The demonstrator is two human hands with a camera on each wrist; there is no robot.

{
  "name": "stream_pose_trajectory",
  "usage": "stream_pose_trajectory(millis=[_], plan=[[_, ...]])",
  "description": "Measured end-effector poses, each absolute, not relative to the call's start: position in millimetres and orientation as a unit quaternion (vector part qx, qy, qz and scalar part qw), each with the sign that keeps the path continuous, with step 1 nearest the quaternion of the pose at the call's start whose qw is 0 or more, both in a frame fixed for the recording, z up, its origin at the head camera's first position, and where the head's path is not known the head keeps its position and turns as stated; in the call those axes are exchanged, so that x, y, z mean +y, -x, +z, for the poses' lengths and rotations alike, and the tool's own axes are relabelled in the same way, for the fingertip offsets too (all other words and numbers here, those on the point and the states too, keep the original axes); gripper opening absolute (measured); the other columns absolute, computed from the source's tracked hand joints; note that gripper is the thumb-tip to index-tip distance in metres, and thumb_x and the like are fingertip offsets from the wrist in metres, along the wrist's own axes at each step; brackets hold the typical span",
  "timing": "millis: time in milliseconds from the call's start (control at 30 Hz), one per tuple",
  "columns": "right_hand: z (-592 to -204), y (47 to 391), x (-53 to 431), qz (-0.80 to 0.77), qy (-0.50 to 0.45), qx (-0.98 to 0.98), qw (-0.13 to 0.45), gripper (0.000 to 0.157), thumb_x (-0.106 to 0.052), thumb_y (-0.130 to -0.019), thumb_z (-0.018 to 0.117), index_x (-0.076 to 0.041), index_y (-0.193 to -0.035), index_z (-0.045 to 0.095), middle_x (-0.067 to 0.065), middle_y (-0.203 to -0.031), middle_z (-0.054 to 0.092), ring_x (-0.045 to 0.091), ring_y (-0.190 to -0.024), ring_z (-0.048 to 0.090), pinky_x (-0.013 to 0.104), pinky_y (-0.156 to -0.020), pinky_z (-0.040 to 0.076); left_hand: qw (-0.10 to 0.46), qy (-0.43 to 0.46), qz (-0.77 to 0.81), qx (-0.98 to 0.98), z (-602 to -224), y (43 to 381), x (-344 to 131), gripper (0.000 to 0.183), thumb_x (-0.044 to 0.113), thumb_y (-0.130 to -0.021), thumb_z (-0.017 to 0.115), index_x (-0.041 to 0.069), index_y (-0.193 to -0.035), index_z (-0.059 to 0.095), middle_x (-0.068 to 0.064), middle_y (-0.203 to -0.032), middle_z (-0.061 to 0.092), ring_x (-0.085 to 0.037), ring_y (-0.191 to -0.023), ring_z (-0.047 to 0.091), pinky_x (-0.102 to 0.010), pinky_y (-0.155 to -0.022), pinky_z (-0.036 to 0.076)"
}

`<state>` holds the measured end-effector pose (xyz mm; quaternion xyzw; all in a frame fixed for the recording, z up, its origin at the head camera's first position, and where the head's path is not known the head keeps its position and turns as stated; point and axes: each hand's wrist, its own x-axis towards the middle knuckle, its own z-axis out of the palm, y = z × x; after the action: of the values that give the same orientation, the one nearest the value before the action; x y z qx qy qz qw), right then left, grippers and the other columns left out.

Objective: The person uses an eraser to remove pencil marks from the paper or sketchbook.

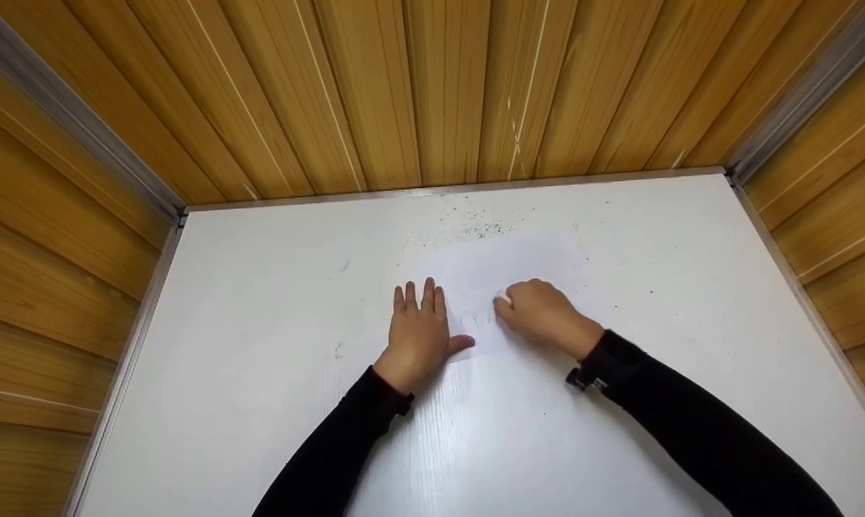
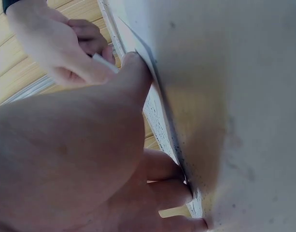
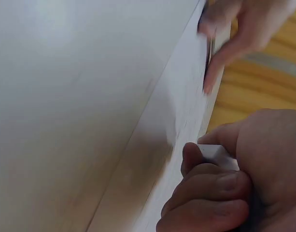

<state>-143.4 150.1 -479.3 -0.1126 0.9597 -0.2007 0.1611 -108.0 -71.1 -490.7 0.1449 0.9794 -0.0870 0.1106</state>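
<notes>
A sheet of white paper [image 1: 519,262] lies flat on the white table. My left hand [image 1: 419,334] rests along the sheet's left edge, fingers straight and thumb spread onto the paper. Curled fingers of my right hand [image 1: 544,312] grip a small white eraser [image 3: 218,155] over the sheet. Only one end of the eraser shows; the rest is hidden in the hand. Faint pencil marks [image 1: 478,318] run across the paper between the two hands.
Dark specks [image 1: 483,228] are scattered on the table [image 1: 260,287] beyond the paper. Wood-patterned panels [image 1: 382,93] stand behind and on both sides. A metal frame [image 1: 432,191] borders the table's far edge.
</notes>
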Motion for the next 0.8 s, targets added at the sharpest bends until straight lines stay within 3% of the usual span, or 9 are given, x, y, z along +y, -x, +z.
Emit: stream_pose_trajectory(millis=[200,333,433,633,800], plan=[[-483,138,99,-0.145,0.181,0.963,0.139,0.048,-0.035,-0.113,0.051,-0.005,-0.083,0.073,0.022,-0.094,0.077,0.043,-0.093,0.075,0.060,-0.083,0.062,0.096,-0.153,-0.072,0.981,-492,106,-72,0.114,0.089,-0.096,0.049,0.002,-0.170,0.040,-0.018,-0.179,0.038,-0.047,-0.165,0.039,-0.059,-0.138,0.028],[-487,139,87,-0.147,0.192,0.961,0.137,0.047,-0.032,-0.110,0.053,-0.010,-0.070,0.066,0.020,-0.087,0.075,0.040,-0.084,0.073,0.060,-0.076,0.062,0.084,-0.157,-0.073,0.981,-492,106,-73,0.114,0.089,-0.095,0.051,0.002,-0.169,0.042,-0.018,-0.178,0.041,-0.046,-0.163,0.043,-0.059,-0.136,0.031],[-491,142,92,-0.148,0.178,0.964,0.132,0.046,-0.031,-0.109,0.053,-0.009,-0.070,0.065,0.019,-0.086,0.073,0.038,-0.082,0.070,0.059,-0.075,0.061,0.087,-0.151,-0.075,0.982,-491,107,-73,0.115,0.090,-0.094,0.050,0.003,-0.169,0.042,-0.017,-0.178,0.040,-0.046,-0.164,0.042,-0.059,-0.137,0.030],[-491,147,153,-0.163,0.129,0.967,0.145,0.052,-0.036,-0.113,0.047,0.002,-0.092,0.074,0.026,-0.095,0.074,0.042,-0.088,0.071,0.061,-0.083,0.062,0.097,-0.147,-0.079,0.981,-491,108,-72,0.114,0.089,-0.096,0.048,0.003,-0.170,0.040,-0.016,-0.180,0.038,-0.045,-0.165,0.039,-0.059,-0.138,0.027],[-484,147,227,-0.153,0.065,0.972,0.167,0.059,-0.037,-0.115,0.042,0.013,-0.120,0.073,0.037,-0.119,0.074,0.054,-0.108,0.072,0.067,-0.096,0.059,0.096,-0.150,-0.079,0.981,-494,109,-75,0.114,0.089,-0.096,0.048,0.002,-0.170,0.040,-0.016,-0.179,0.038,-0.045,-0.164,0.040,-0.059,-0.137,0.029]])
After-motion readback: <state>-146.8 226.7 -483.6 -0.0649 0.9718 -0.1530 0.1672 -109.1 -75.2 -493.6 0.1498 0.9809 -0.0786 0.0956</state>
